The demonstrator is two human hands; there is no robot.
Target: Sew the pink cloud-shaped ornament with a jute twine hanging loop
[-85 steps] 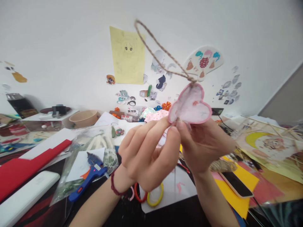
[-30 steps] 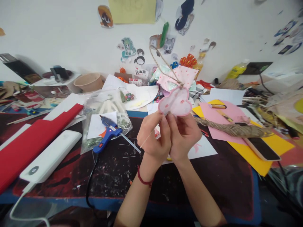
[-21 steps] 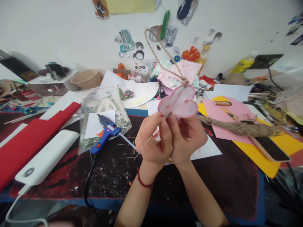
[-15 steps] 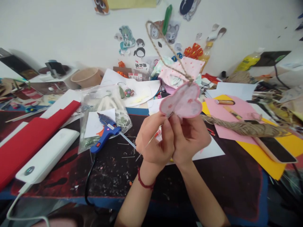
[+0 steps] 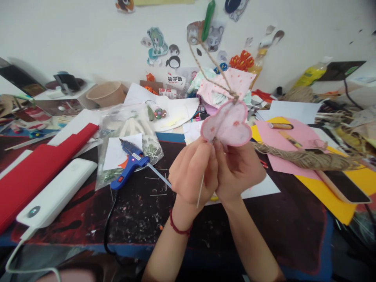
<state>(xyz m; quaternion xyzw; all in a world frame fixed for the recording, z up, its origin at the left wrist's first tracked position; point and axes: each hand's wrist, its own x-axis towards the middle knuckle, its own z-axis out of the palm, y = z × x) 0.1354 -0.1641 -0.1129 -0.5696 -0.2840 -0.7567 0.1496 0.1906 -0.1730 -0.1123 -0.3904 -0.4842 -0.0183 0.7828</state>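
Observation:
Above my hands a pink heart-shaped piece [image 5: 229, 123] with a darker pink rim is held up, a loop of brown twine [image 5: 216, 83] tied at its top. My left hand [image 5: 192, 172], with a red cord bracelet at the wrist, is closed around a thin pale stick [image 5: 201, 190] that points down from the fingers. Close beside it, my right hand [image 5: 237, 168] pinches the lower edge of the heart. The fingertips of both hands meet just under the heart, where the stick's upper end is hidden.
On the left lie a blue glue gun [image 5: 131, 164], a white power bank [image 5: 57, 192] and a red folded sheet [image 5: 44, 168]. To the right are a twine bundle [image 5: 305, 158], pink paper [image 5: 279, 143] and a phone [image 5: 342, 186]. Bottles stand against the wall.
The thin stick in my left hand has swung to a steeper angle, and that hand's fingers have closed more. The heart has shifted slightly right, and its twine loop has tipped lower.

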